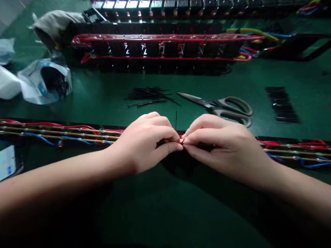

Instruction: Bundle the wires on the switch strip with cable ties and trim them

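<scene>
My left hand (152, 141) and my right hand (224, 148) meet fingertip to fingertip over a long strip with red and blue wires and brass-coloured rods (51, 132). Both are closed in a pinch on a thin black cable tie (176, 119), whose tail stands up behind the fingers. A small dark bit of it shows between the fingertips; the rest is hidden. Just beyond my hands lies a loose pile of black cable ties (150, 94). Scissors (217, 105) with grey handles lie behind my right hand, blades pointing left.
A row of black ties (281, 105) lies at the right. At the back stands a black assembly with red wires (160, 48), another behind it. An opened plastic bag (31, 84) and a grey cloth item (57, 24) are at the left. The tabletop (103, 93) is green.
</scene>
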Available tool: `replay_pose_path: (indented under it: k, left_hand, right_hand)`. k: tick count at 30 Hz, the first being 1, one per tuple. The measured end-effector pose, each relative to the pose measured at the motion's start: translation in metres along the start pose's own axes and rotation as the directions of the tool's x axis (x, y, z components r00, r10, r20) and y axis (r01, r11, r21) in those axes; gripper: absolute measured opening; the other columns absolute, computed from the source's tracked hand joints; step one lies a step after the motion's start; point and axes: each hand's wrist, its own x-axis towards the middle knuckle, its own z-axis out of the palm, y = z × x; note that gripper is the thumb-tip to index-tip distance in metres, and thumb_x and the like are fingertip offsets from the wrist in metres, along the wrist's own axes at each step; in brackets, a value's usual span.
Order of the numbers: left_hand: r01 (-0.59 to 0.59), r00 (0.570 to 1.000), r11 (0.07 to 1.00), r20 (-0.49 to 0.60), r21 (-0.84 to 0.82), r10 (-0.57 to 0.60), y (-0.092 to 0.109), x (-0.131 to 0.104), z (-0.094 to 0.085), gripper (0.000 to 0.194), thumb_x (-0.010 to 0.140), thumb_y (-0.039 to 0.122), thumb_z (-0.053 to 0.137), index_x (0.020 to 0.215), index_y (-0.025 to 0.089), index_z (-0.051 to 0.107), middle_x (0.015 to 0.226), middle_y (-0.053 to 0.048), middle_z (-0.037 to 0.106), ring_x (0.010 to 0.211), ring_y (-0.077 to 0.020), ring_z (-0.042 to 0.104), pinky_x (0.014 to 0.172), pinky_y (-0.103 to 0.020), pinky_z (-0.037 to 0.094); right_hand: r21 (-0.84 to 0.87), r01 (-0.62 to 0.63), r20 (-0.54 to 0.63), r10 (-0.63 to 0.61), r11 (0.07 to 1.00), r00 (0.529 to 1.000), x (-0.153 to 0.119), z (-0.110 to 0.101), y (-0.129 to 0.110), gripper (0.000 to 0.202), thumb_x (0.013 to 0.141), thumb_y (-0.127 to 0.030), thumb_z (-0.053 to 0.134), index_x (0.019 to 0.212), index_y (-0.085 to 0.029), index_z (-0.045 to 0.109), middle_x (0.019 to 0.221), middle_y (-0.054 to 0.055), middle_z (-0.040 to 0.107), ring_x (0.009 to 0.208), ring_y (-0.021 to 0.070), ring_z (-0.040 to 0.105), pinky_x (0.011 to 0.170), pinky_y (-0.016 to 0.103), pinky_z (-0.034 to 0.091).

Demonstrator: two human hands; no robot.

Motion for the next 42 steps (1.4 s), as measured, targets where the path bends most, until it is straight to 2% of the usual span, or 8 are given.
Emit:
replay_pose_path:
  k: [8, 12, 17, 24, 35, 42]
  left_hand:
    - [0.019, 0.999, 1.0, -0.032, 0.011, -0.018, 0.0013, -0.0001, 0.0006, 0.013, 0.091, 0.025, 0.065, 0.079, 0.019, 0.068, 0.079, 0.001, 0.066, 0.078, -0.0157, 0.055, 0.074, -0.03, 0.043]
    - [0.012, 0.997, 0.999, -0.077, 0.032, -0.01, 0.0041, -0.0015, -0.0002, 0.002, 0.087, 0.021, 0.067, 0.086, 0.019, 0.067, 0.08, 0.002, 0.064, 0.077, -0.0136, 0.053, 0.072, -0.027, 0.041]
    - [-0.008, 0.993, 0.999, -0.116, 0.039, 0.012, 0.0061, -0.0037, -0.0003, 0.003, 0.087, 0.018, 0.067, 0.089, 0.019, 0.067, 0.085, 0.002, 0.067, 0.081, -0.0138, 0.057, 0.076, -0.028, 0.043]
    - [-0.024, 0.993, 0.999, -0.114, 0.044, 0.029, 0.0081, -0.007, -0.001, 0.005, 0.088, 0.015, 0.065, 0.086, 0.019, 0.067, 0.083, 0.003, 0.069, 0.081, -0.0135, 0.06, 0.077, -0.03, 0.042]
    - [-0.04, 0.993, 0.999, -0.109, 0.018, 0.042, 0.0086, -0.0065, -0.0056, 0.008, 0.092, 0.017, 0.062, 0.085, 0.018, 0.065, 0.08, 0.003, 0.067, 0.078, -0.0118, 0.057, 0.076, -0.027, 0.042]
    - [-0.022, 0.996, 0.999, -0.087, 0.05, 0.026, 0.0094, -0.0068, -0.0061, 0.012, 0.094, 0.014, 0.053, 0.087, 0.019, 0.061, 0.081, 0.003, 0.067, 0.077, -0.0125, 0.059, 0.075, -0.027, 0.041]
  right_hand:
    - [-0.014, 0.028, 0.003, -0.028, 0.999, 1.0, -0.0015, 0.0027, 0.0042, 0.014, 0.088, -0.012, 0.063, 0.078, -0.014, 0.073, 0.087, 0.007, 0.069, 0.084, 0.0148, 0.065, 0.069, 0.025, 0.05]
    - [-0.02, 0.043, 0.008, -0.043, 0.999, 0.999, -0.0017, 0.0011, 0.0026, 0.014, 0.088, -0.011, 0.061, 0.083, -0.014, 0.074, 0.089, 0.008, 0.07, 0.084, 0.0155, 0.065, 0.069, 0.026, 0.05]
    - [-0.036, 0.054, 0.005, -0.054, 0.998, 0.999, -0.0004, 0.0018, 0.0022, 0.015, 0.087, -0.009, 0.06, 0.085, -0.014, 0.074, 0.09, 0.008, 0.07, 0.084, 0.016, 0.065, 0.069, 0.027, 0.051]
    - [-0.078, 0.071, -0.01, -0.072, 0.994, 0.997, -0.0039, 0.0038, 0.0029, 0.014, 0.087, -0.009, 0.061, 0.084, -0.014, 0.074, 0.091, 0.008, 0.07, 0.084, 0.0158, 0.065, 0.069, 0.026, 0.05]
    - [-0.068, 0.062, 0.004, -0.062, 0.996, 0.998, -0.0014, 0.0018, 0.0007, 0.013, 0.086, -0.01, 0.063, 0.084, -0.014, 0.075, 0.091, 0.008, 0.07, 0.085, 0.0157, 0.064, 0.069, 0.026, 0.049]
    - [-0.057, 0.055, 0.005, -0.055, 0.997, 0.998, -0.0031, 0.0035, 0.0034, 0.013, 0.086, -0.009, 0.062, 0.085, -0.015, 0.074, 0.092, 0.007, 0.07, 0.086, 0.0162, 0.065, 0.071, 0.027, 0.05]
